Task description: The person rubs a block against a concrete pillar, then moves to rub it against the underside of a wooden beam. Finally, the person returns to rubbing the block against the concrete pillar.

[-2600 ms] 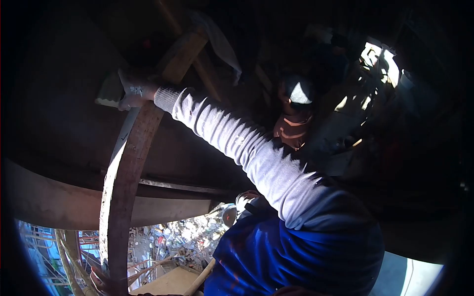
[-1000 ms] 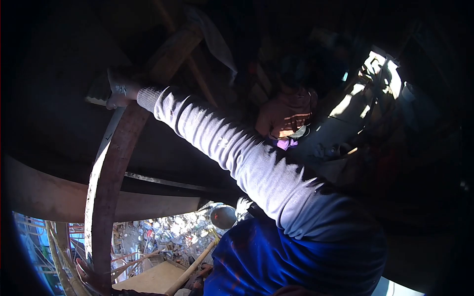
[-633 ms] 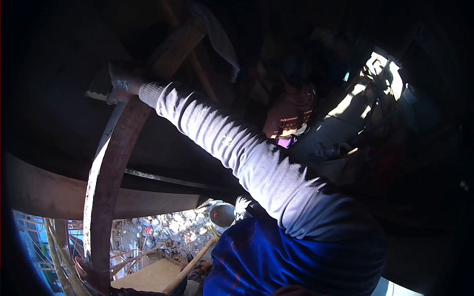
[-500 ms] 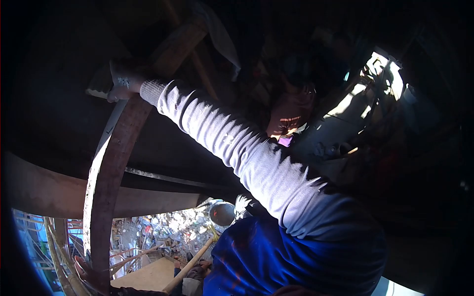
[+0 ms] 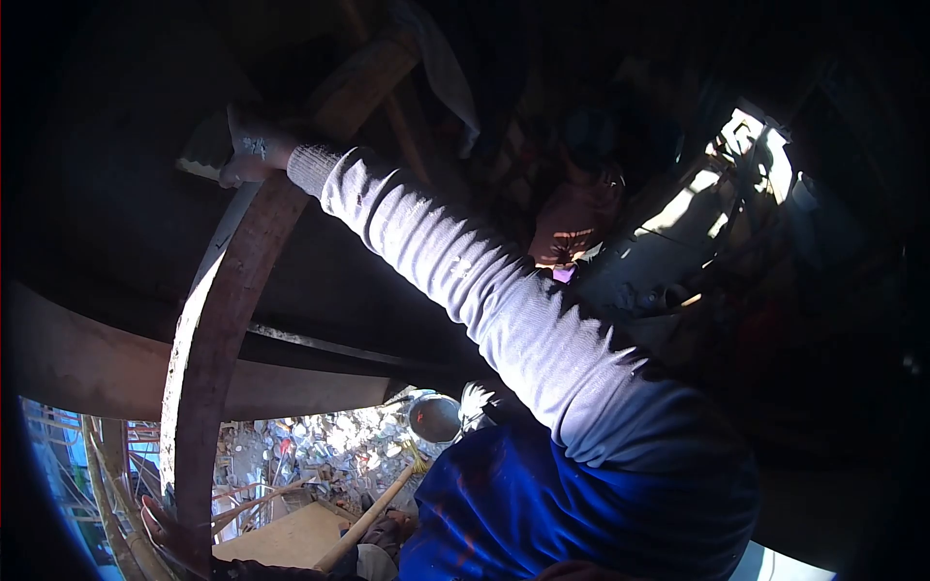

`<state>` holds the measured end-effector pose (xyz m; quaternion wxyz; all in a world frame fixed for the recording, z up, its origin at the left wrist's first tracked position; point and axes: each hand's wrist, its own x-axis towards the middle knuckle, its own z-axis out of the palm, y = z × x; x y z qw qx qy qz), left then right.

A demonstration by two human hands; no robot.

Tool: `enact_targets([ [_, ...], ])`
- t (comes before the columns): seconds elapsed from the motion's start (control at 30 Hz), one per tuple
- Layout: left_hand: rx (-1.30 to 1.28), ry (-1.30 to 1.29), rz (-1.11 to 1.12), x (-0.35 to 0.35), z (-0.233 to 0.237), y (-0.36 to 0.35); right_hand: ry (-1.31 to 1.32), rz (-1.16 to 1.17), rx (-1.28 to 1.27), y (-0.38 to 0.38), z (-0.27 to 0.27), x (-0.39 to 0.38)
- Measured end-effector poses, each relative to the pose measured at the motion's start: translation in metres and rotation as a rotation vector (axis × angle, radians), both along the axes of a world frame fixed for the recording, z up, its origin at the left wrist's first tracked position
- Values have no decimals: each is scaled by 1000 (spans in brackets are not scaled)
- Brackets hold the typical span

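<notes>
My right hand (image 5: 254, 153), in a pale glove at the end of a white sleeve, reaches up and to the left. It grips a flat pale float (image 5: 206, 155) pressed against a dark curved surface (image 5: 107, 194). A rusty brown curved beam (image 5: 218, 320) runs from that hand down to the lower left. There my left hand (image 5: 160, 526) wraps around the beam's lower end, only partly visible at the frame's edge.
Another person (image 5: 576, 213) in a striped top crouches in the dark middle. A metal bowl (image 5: 433, 416) and a wooden handle (image 5: 373, 518) sit near my blue vest. Rubble-strewn ground (image 5: 320, 455) lies far below. Bright daylight enters through an opening (image 5: 746, 145) at the right.
My right hand and the float have shifted slightly along the dark surface. The other person has turned and leaned lower. The wooden handle below has come further into view.
</notes>
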<state>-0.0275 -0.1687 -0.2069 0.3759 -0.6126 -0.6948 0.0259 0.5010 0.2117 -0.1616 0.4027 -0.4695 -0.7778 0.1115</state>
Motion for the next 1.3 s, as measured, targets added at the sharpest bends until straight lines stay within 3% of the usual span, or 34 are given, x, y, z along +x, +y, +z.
enact_targets([
  [0.13,167,7,-134,41,-6,7,12,-7,16,19,-12,-11],
  [0.33,139,-12,-111,-1,-15,7,-19,27,-66,-15,10,8],
  [0.43,147,-60,-107,-1,-16,6,21,-7,26,-5,1,-1],
  [0.6,149,-41,-119,19,-9,5,22,30,-14,5,-4,-1],
  [0.73,198,-185,-68,4,-17,7,9,34,-77,-7,4,3],
  [0.83,170,-98,-84,8,-15,7,-16,58,37,0,-3,0],
  [0.93,135,-22,-113,11,-11,5,-27,-12,-10,-6,3,2],
  [1.1,195,-142,-63,12,-16,7,-18,-26,41,4,-3,-3],
  [1.17,141,-26,-55,25,-7,4,-17,-15,53,7,-4,-4],
  [1.3,172,-40,-70,23,-11,5,-2,24,49,13,-7,-2],
])
